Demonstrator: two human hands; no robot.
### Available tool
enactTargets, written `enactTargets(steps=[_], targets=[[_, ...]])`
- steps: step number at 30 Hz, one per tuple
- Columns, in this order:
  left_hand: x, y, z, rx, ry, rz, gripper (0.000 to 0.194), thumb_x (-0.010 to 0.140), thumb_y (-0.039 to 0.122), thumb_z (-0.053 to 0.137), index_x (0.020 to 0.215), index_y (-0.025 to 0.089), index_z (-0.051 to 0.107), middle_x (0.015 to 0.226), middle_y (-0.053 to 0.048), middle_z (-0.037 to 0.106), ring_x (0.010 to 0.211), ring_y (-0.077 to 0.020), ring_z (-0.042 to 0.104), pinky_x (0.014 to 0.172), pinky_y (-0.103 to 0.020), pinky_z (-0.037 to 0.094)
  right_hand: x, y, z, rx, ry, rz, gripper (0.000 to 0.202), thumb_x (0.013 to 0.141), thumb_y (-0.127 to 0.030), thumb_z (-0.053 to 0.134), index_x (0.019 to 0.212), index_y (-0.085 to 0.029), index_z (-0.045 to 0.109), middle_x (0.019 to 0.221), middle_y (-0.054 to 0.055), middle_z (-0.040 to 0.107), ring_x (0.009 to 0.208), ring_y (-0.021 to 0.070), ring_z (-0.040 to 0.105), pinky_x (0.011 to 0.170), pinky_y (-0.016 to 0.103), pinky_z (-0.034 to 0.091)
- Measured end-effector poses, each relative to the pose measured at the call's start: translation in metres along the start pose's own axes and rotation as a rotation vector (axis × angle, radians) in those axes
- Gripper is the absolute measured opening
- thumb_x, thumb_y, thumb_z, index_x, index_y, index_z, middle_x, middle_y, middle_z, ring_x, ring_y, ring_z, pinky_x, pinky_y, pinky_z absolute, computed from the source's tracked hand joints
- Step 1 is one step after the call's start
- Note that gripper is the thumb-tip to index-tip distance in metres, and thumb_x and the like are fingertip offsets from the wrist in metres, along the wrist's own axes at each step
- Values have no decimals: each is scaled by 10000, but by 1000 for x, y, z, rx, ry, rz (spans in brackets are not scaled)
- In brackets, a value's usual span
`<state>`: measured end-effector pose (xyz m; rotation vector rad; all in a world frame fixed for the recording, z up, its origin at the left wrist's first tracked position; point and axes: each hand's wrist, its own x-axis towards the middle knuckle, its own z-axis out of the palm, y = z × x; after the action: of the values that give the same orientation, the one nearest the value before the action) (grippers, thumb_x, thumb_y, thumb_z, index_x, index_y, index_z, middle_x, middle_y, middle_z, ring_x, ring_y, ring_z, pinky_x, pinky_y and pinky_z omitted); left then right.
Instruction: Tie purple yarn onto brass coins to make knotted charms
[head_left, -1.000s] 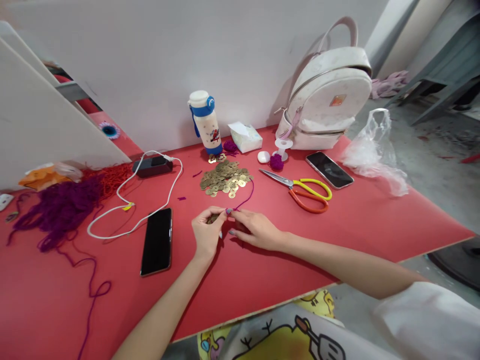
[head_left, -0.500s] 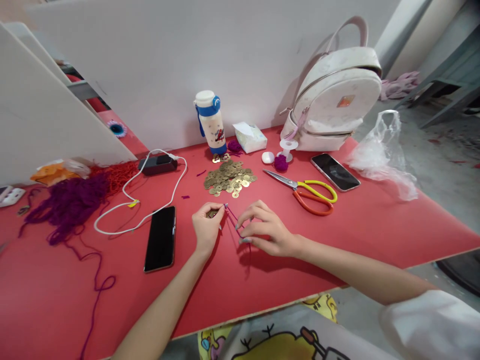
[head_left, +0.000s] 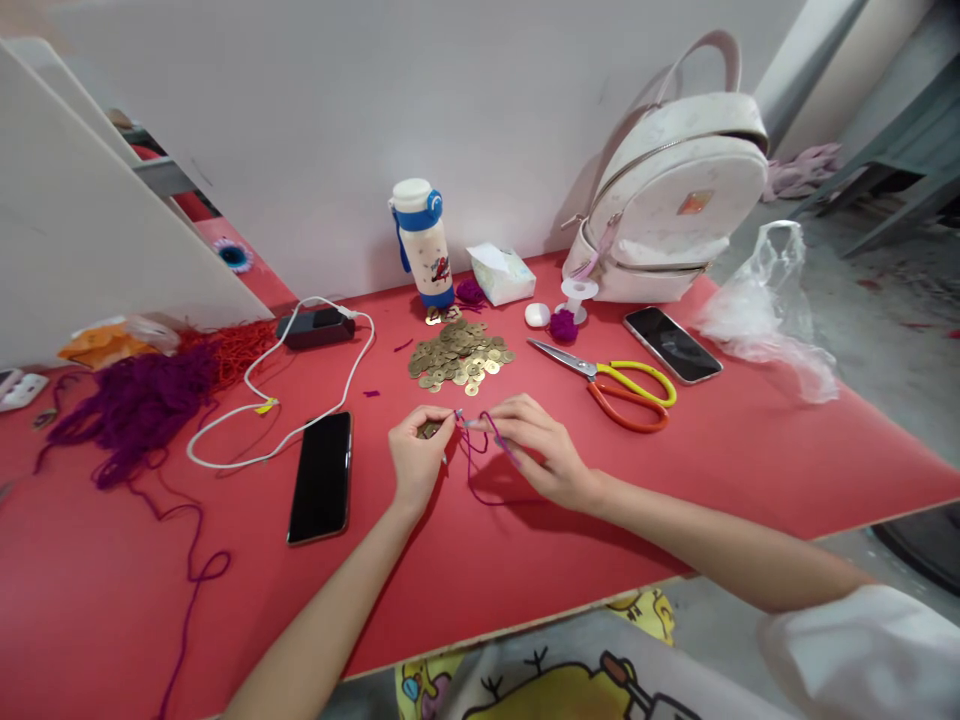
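My left hand (head_left: 417,458) is closed on some brass coins (head_left: 429,429), and its thumb and forefinger pinch the end of a purple yarn. Just right of it, my right hand (head_left: 541,450) has its fingers curled round the same purple yarn (head_left: 474,480), which loops over the forefinger and trails down onto the red table. The two sets of fingertips are close together. Behind the hands lies a pile of brass coins (head_left: 459,355) with holes. Scissors (head_left: 600,380) with yellow and orange handles lie open to the right.
A black phone (head_left: 321,478) and white cable (head_left: 247,465) lie left, near tangled purple yarn (head_left: 150,400). At the back stand a bottle (head_left: 426,245), tissue pack (head_left: 504,275), spool (head_left: 579,290) and white backpack (head_left: 667,200). Another phone (head_left: 672,345) and a plastic bag (head_left: 772,310) are right.
My right hand has moved up a little, its fingertips nearer to my left hand. The yarn, earlier drawn fairly straight between the hands, now forms loops and hangs lower.
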<state>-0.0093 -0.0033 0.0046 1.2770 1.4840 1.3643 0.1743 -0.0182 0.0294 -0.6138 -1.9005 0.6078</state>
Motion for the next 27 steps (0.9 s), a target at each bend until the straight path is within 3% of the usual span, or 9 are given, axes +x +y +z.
enactTargets(steps=[3, 7, 16, 23, 27], targets=[[-8, 6, 3, -44, -76, -5, 91, 701, 249, 710, 687, 160, 708, 683, -30, 695, 613, -134, 621, 590, -226, 488, -3, 17, 8, -125, -25, 137, 270, 967, -256, 534, 1208, -231, 653, 1060, 98, 667, 960, 212, 593, 867, 386, 507], [-16, 11, 7, -66, -131, -7, 98, 707, 258, 706, 684, 163, 706, 694, -35, 699, 582, -132, 612, 536, -217, 476, -6, 28, 12, -118, -59, 291, 203, 916, -303, 630, 1078, -207, 708, 936, 71, 676, 836, 181, 623, 785, 326, 528], [-16, 7, 6, -63, -152, -97, 146, 708, 289, 731, 762, 156, 757, 671, -49, 710, 593, -150, 631, 508, -215, 459, -3, 32, 7, -64, 26, 388, 144, 899, -196, 607, 917, -200, 750, 844, 45, 711, 768, 166, 649, 753, 307, 518], [-12, 6, 4, -53, -103, -134, 174, 700, 304, 734, 783, 155, 767, 644, -32, 702, 457, -97, 521, 413, -196, 371, 0, 31, 7, 240, 115, 523, 133, 886, -284, 619, 846, -170, 675, 841, 44, 690, 778, 159, 662, 748, 297, 541], [-8, 3, 2, -31, -60, -120, 192, 688, 312, 745, 794, 154, 772, 674, -47, 718, 521, -122, 580, 450, -203, 406, 0, 27, 5, 359, 89, 556, 151, 881, -315, 616, 949, -180, 613, 817, 27, 690, 721, 144, 677, 706, 289, 559]])
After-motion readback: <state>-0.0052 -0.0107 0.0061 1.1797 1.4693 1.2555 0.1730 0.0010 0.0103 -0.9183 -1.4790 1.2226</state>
